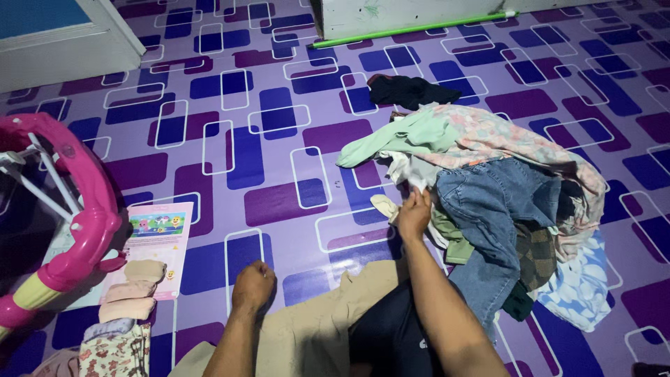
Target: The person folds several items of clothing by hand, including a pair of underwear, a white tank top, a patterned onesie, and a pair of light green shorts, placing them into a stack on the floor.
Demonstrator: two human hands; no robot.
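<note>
A heap of clothes lies on the purple patterned floor to my right, with blue jeans, a pale green garment and a floral cloth on top. My right hand reaches into the heap's left edge and pinches a white cloth. Resting on the floor near my knee, my left hand is curled in a loose fist and holds nothing. A beige cloth covers my lap.
A pink plastic baby frame stands at the left. Beside it lie a children's booklet and a row of small folded clothes. A green stick lies against a white board at the top. A dark garment sits behind the heap.
</note>
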